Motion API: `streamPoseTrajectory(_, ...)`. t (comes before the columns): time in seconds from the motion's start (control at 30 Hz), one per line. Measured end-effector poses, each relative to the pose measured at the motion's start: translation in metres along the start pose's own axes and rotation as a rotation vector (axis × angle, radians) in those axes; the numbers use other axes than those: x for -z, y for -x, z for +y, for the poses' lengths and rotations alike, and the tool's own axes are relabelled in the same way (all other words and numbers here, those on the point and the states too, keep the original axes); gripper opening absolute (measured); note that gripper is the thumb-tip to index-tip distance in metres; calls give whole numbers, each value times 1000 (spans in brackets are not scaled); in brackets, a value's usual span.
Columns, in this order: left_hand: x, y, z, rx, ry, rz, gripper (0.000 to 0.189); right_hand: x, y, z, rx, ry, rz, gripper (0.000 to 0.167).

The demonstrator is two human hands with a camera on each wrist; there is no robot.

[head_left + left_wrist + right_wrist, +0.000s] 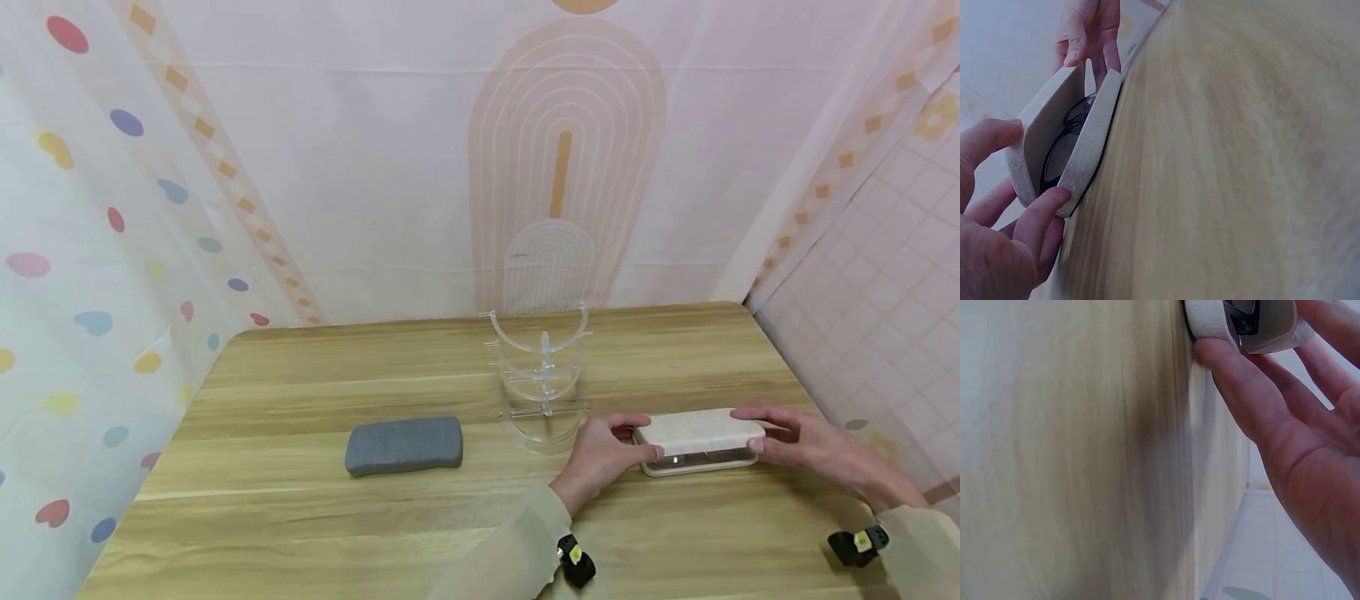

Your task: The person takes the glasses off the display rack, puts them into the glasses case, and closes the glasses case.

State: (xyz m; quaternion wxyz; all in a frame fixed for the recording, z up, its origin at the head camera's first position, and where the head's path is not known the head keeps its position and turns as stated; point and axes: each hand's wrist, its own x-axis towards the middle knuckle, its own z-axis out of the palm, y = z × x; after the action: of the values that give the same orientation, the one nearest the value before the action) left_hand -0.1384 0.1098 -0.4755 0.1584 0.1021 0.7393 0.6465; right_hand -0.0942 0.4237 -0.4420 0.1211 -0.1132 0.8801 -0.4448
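A white glasses case (701, 432) sits on the right side of the table, its lid partly raised. Dark-framed glasses (1071, 125) lie inside it, seen through the gap in the left wrist view. At the case's left end, my left hand (603, 457) grips it with the thumb low at the front and a finger on the lid. The right end is held by my right hand (810, 446), its thumb at the lower front edge and fingers over the lid. Only a corner of the case shows in the right wrist view.
A closed grey case (405, 446) lies left of centre on the wooden table (300, 517). Between the two cases stands a clear tiered rack (546, 385), close to my left hand. A patterned curtain (375, 167) hangs behind the table.
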Motion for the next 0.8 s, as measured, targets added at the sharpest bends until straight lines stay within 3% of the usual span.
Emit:
streamPoseTrajectory(0.23,1,2,0,-38,-73,-4,37,-6,1,-1,-1,30,42,44)
streamPoseTrajectory(0.37,2,3,-1,-57,-101,-7,38,-8,2,0,51,44,55,43)
streamPoseTrajectory(0.8,1,2,-1,-53,-120,9,39,-7,1,-1,57,93,65,44)
